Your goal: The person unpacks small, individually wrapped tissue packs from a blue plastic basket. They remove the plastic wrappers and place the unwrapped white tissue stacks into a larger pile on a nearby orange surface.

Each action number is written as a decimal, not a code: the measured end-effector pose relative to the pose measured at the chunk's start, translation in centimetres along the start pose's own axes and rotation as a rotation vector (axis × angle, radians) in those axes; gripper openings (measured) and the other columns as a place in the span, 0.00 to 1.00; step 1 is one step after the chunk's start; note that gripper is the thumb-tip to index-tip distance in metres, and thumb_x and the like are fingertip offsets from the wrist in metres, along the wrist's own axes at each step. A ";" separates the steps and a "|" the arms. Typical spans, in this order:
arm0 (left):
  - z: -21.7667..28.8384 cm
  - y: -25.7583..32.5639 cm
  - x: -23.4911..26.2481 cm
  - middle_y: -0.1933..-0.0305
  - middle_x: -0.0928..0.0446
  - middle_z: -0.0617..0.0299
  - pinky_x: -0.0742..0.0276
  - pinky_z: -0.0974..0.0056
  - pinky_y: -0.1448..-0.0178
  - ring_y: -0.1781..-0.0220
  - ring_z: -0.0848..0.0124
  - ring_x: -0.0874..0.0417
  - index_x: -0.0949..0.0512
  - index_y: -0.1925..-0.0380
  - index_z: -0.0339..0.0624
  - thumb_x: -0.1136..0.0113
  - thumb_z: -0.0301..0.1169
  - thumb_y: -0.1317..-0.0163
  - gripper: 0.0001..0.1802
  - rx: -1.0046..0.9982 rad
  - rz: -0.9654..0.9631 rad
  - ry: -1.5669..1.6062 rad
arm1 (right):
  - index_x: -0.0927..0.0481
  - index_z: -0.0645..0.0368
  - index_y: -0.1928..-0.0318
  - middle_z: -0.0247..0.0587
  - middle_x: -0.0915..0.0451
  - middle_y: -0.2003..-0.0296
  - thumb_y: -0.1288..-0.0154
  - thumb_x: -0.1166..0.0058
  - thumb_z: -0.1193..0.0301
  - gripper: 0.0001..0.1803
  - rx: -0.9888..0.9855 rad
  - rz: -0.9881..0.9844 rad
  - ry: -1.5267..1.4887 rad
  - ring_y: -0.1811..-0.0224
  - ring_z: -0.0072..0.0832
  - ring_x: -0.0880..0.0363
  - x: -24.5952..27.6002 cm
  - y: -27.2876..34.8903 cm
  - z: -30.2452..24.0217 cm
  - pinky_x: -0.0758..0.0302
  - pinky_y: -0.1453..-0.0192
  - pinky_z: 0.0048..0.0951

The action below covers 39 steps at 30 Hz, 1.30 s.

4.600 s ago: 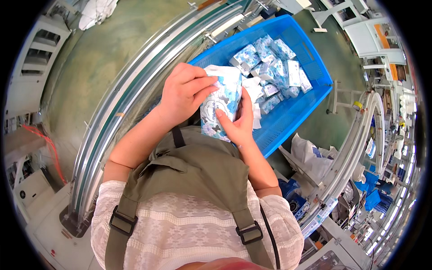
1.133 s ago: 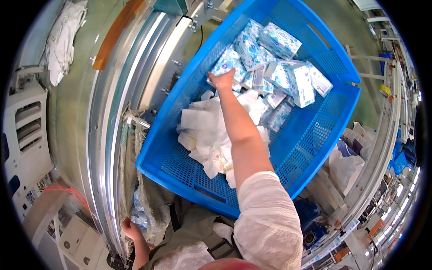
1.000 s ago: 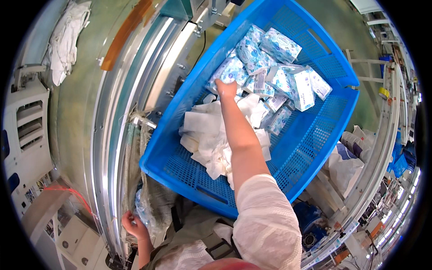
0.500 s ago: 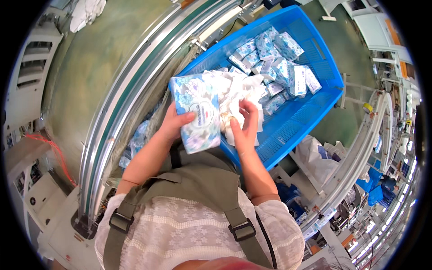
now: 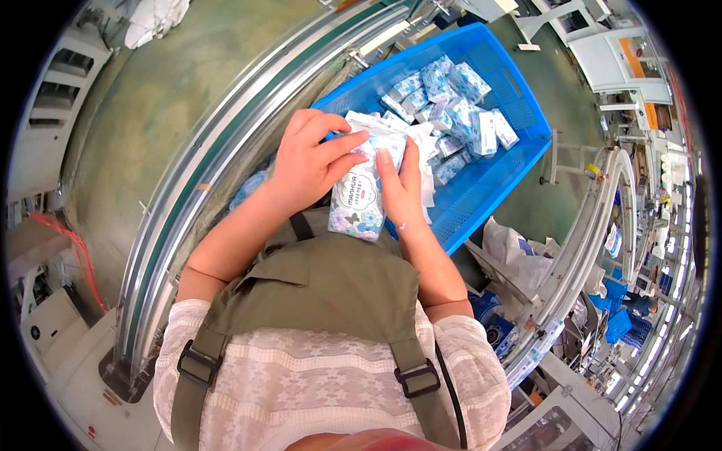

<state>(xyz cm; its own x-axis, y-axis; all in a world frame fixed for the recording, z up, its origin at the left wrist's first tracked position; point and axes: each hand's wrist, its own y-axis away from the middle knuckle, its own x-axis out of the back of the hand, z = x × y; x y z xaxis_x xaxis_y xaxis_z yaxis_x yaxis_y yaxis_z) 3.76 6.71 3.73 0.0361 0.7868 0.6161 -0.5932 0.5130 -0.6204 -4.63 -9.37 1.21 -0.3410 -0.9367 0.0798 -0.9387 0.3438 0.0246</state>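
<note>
A tissue pack (image 5: 356,201) with a blue and purple floral print is held up in front of my waist, over the near end of a blue crate. My right hand (image 5: 401,180) grips it along the right side, thumb on the printed face and fingers behind. Over the pack's upper left part, my left hand (image 5: 314,159) is bent, its fingertips pressed on the wrapper. Crumpled white tissue (image 5: 425,143) shows behind the pack and beside the right hand. What the fingers behind the pack touch is hidden.
The blue crate (image 5: 492,184) holds several similar packs (image 5: 451,101) heaped toward its far end. A curved metal conveyor rail (image 5: 180,199) runs along the left, with plastic-wrapped goods beside it. Another curved rail (image 5: 579,270) and white bags (image 5: 511,252) stand to the right.
My left hand has moved from the pack's left side to its upper part. The right hand has left the crumpled tissue and now grips the pack, which has shifted right and tilted.
</note>
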 end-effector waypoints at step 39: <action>-7.2 4.7 2.8 0.61 0.20 0.54 0.22 0.63 0.51 0.56 0.63 0.17 0.20 0.61 0.33 0.56 0.09 0.54 0.22 0.068 -0.480 0.793 | 0.29 0.62 0.44 0.38 0.21 0.55 0.51 0.28 0.64 0.35 -0.280 -0.688 -0.441 0.54 0.23 0.22 -1.5 2.0 2.6 0.23 0.49 0.29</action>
<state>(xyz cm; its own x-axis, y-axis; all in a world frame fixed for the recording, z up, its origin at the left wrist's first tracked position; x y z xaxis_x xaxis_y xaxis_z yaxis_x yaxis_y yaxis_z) 6.84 13.79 -0.99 0.8139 0.5131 0.2724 -0.4174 0.8427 -0.3401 -6.15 -7.45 -1.43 0.2559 -0.8631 -0.4354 -0.9166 -0.3598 0.1745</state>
